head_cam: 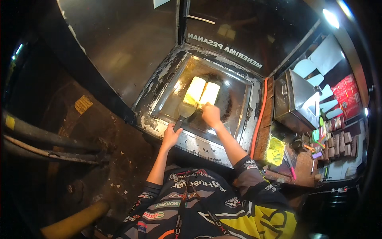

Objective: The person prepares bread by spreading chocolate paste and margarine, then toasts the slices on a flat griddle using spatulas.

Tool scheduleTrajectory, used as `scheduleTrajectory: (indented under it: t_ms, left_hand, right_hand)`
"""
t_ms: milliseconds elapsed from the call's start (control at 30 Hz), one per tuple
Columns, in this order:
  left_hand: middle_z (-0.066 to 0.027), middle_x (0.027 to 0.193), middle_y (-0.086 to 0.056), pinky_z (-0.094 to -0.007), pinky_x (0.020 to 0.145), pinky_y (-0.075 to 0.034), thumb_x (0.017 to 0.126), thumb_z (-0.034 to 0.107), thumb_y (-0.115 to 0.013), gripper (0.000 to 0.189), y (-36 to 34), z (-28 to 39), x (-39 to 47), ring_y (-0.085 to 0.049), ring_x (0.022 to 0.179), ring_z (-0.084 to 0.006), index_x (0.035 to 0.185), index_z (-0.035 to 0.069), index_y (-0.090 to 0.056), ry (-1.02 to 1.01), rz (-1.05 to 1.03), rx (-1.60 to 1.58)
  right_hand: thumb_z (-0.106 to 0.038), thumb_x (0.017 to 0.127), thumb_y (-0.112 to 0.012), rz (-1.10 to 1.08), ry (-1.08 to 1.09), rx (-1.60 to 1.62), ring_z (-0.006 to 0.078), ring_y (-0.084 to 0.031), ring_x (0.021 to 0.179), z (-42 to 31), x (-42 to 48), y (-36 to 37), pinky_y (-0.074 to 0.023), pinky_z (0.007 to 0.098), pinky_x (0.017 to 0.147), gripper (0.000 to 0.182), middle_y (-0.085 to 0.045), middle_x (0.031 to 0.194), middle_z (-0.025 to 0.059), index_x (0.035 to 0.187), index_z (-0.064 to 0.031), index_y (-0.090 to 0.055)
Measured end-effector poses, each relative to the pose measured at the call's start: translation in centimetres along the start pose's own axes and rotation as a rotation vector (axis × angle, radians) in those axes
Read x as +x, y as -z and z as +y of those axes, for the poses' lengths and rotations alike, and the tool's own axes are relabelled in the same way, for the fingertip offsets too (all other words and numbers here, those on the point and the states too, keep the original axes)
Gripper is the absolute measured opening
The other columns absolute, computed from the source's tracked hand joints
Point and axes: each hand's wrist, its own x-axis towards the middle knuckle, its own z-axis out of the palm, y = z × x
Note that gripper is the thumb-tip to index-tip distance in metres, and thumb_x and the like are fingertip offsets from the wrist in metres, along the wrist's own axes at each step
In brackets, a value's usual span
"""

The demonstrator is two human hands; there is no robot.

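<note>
My left hand [171, 136] grips the black handle of a wide metal spatula [186, 110]. Its blade lies at the near end of two pale yellow bread slabs, the left slab [194, 89] and the right slab [211, 91]. Both slabs rest side by side on a flat metal griddle [228, 115] with an oily, darkened surface. Curled at the near end of the right slab is my right hand [211, 115]. Its fingertips are close to the bread, and whether they pinch a small tool or the bread itself cannot be made out.
Dark panels stand behind the griddle, one bearing mirrored lettering. Along the right runs an orange hose [259, 119]. Beyond it are a metal box [294, 103], a tub of yellow spread [275, 151], tongs with a pink end [289, 164], and stacked brown blocks [340, 145].
</note>
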Motion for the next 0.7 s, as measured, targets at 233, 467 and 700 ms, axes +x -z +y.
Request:
scheduleTrajectory:
  t_ms: [233, 467, 700]
  left_hand:
    - [-0.0170, 0.081, -0.063, -0.0348, 0.069, -0.047, 0.079, 0.023, -0.071, 0.041, -0.2, -1.2, 0.5, -0.061, 0.075, -0.0249, 0.104, -0.005, -0.053, -0.088, 0.063, 0.005]
    - [-0.0149, 0.082, -0.063, -0.0336, 0.069, -0.047, 0.080, 0.022, -0.071, 0.038, 0.0, -2.3, 0.8, -0.059, 0.074, -0.0216, 0.101, -0.005, -0.054, 0.049, 0.005, -0.057]
    - [-0.0105, 0.079, -0.062, -0.0308, 0.066, -0.046, 0.081, 0.022, -0.071, 0.038, 1.6, -1.5, -0.7, -0.056, 0.071, -0.0158, 0.102, -0.006, -0.054, 0.151, -0.042, -0.005]
  right_hand:
    - [-0.005, 0.071, -0.055, 0.051, 0.057, 0.093, 0.0357, -0.061, 0.065, -1.0, 0.2, 2.8, -0.0501, 0.0434, 0.060, 0.013, -0.060, 0.080, 0.0157, 0.081, -0.0034, -0.063]
    - [-0.008, 0.074, -0.058, -0.116, 0.072, -0.017, 0.0319, -0.063, 0.068, -2.5, -4.0, 2.2, -0.0512, 0.0402, 0.061, 0.010, -0.062, 0.076, 0.0131, 0.076, -0.0021, -0.065]
    - [-0.014, 0.078, -0.070, 0.415, -0.519, 0.456, 0.0213, -0.061, 0.065, 2.9, -12.2, 21.6, -0.0459, 0.0312, 0.060, 0.016, -0.066, 0.076, 0.0131, 0.089, -0.0030, -0.071]
